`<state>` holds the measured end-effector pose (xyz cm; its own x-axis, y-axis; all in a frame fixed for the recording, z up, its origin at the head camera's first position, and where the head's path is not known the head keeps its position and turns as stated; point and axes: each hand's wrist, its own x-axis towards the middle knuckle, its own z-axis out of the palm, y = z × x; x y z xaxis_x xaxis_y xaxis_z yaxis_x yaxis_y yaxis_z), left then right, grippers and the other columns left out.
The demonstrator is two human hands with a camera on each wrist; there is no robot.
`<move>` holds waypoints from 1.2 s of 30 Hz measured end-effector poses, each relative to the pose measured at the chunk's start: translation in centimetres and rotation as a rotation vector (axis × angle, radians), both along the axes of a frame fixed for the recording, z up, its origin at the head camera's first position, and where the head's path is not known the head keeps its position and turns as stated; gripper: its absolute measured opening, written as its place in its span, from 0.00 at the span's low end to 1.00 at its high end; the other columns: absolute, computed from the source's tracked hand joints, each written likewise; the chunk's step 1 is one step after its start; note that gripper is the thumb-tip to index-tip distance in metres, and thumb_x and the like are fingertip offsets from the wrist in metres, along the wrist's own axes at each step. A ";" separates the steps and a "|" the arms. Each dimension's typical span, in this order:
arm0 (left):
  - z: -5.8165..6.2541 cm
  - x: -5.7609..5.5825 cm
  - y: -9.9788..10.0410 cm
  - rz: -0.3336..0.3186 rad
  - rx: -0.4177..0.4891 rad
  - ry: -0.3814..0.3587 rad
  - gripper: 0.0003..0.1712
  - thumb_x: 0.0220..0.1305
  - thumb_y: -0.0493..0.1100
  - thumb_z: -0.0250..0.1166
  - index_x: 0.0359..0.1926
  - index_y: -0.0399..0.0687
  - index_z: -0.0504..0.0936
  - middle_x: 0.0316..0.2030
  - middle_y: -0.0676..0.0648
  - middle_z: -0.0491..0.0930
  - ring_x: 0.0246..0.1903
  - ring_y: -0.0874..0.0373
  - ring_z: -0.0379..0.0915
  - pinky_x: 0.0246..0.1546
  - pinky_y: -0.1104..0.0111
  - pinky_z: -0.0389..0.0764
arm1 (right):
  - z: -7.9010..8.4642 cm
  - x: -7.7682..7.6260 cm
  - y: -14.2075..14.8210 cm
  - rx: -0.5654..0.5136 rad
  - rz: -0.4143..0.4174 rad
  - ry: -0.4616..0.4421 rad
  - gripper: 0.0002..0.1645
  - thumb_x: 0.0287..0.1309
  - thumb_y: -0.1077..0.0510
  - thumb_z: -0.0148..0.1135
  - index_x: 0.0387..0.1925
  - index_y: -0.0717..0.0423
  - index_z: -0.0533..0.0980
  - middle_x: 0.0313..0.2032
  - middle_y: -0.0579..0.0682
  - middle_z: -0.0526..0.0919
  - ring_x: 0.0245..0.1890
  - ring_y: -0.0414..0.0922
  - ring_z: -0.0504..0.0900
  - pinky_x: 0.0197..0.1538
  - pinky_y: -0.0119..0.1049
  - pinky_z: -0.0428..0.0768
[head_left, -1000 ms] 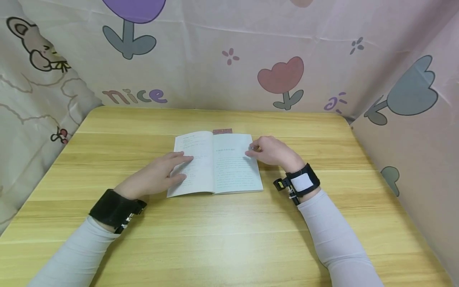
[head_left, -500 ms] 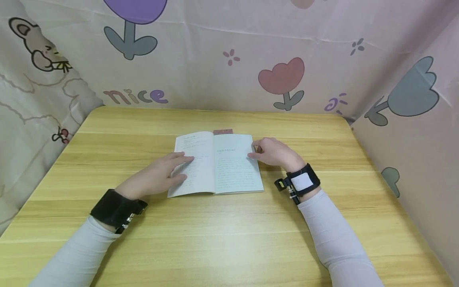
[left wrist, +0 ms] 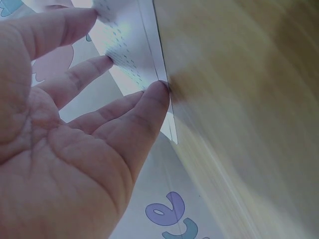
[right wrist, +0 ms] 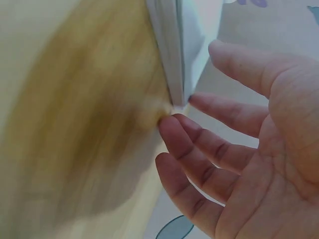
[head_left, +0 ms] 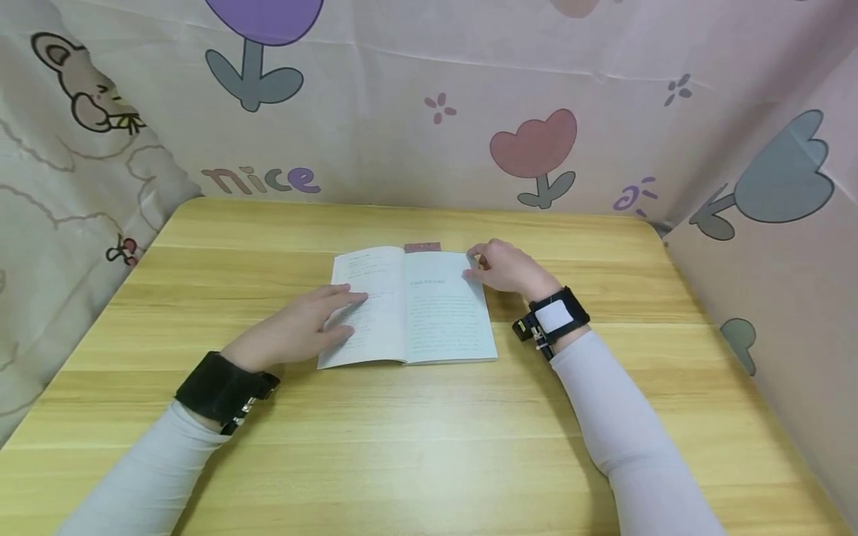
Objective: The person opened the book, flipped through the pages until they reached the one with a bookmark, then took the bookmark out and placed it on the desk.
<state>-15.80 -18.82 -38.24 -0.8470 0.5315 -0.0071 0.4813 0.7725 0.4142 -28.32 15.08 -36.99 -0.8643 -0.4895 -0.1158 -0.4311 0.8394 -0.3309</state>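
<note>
An open book (head_left: pixel 447 327) lies on the wooden table, its printed left page and pale bluish right page facing up. My left hand (head_left: pixel 298 327) rests on the left page with its fingers spread and fairly straight. In the left wrist view, the fingertips touch the page (left wrist: pixel 134 40) near its edge. At the book's top right corner is my right hand (head_left: pixel 509 269), its fingers loosely bent. The right wrist view shows the index fingertip (right wrist: pixel 193 98) at the corner of the pages (right wrist: pixel 172 59), while the thumb stands apart from it.
A small reddish-brown strip (head_left: pixel 423 247) lies just behind the book's top edge. The wooden table (head_left: pixel 429 439) meets a patterned cloth (head_left: pixel 402 149) at the back and sides. Black wrist straps (head_left: pixel 224 388) with small cameras sit on both wrists.
My right hand has moved up along the book's right edge, from beside the upper page to the top right corner. The left hand stays on the left page. The view has shifted slightly.
</note>
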 end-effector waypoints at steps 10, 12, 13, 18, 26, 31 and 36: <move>-0.1 0.2 0.1 0.002 0.007 -0.008 0.33 0.67 0.46 0.61 0.70 0.44 0.66 0.67 0.34 0.60 0.65 0.40 0.55 0.59 0.46 0.62 | -0.1 -0.7 -0.6 0.055 -0.031 0.011 0.29 0.62 0.47 0.63 0.61 0.55 0.74 0.37 0.54 0.73 0.36 0.47 0.71 0.32 0.37 0.69; -0.1 0.2 0.1 0.005 0.007 -0.008 0.33 0.67 0.46 0.61 0.70 0.44 0.66 0.67 0.34 0.59 0.65 0.39 0.55 0.59 0.46 0.62 | -0.1 -0.8 -0.5 0.053 -0.030 0.022 0.29 0.61 0.48 0.63 0.61 0.55 0.74 0.35 0.53 0.74 0.34 0.46 0.72 0.31 0.36 0.69; -0.1 0.2 0.1 0.008 0.006 -0.009 0.33 0.67 0.46 0.61 0.70 0.45 0.66 0.67 0.34 0.59 0.65 0.39 0.55 0.59 0.46 0.62 | -0.2 -0.9 -0.5 0.045 -0.032 0.026 0.29 0.61 0.48 0.64 0.60 0.55 0.75 0.35 0.52 0.75 0.33 0.46 0.72 0.31 0.36 0.69; -0.1 0.1 0.1 0.003 0.003 -0.002 0.33 0.67 0.46 0.61 0.70 0.45 0.66 0.67 0.34 0.60 0.65 0.39 0.56 0.59 0.46 0.62 | -0.3 -1.0 -0.2 -0.005 -0.061 0.042 0.24 0.60 0.50 0.65 0.55 0.54 0.76 0.36 0.49 0.77 0.34 0.45 0.73 0.34 0.37 0.72; -0.1 0.0 0.2 -0.009 0.007 0.005 0.33 0.66 0.45 0.62 0.70 0.44 0.66 0.67 0.34 0.60 0.65 0.39 0.56 0.59 0.46 0.62 | -0.3 -0.7 0.1 -0.053 -0.102 0.119 0.14 0.62 0.51 0.63 0.42 0.56 0.77 0.30 0.48 0.77 0.25 0.45 0.73 0.26 0.35 0.69; 0.0 0.0 0.3 -0.006 0.004 0.002 0.33 0.66 0.45 0.62 0.70 0.43 0.66 0.67 0.33 0.60 0.65 0.39 0.56 0.59 0.46 0.62 | -0.4 -0.6 0.2 -0.053 -0.093 0.171 0.15 0.63 0.49 0.61 0.27 0.54 0.74 0.21 0.49 0.73 0.20 0.44 0.69 0.23 0.34 0.64; 0.2 0.1 0.4 -0.009 0.008 0.008 0.32 0.66 0.45 0.61 0.70 0.42 0.66 0.67 0.32 0.60 0.64 0.38 0.56 0.59 0.46 0.61 | -0.6 -0.7 0.3 -0.061 -0.105 0.172 0.15 0.63 0.49 0.61 0.25 0.54 0.75 0.20 0.49 0.73 0.20 0.44 0.70 0.24 0.34 0.64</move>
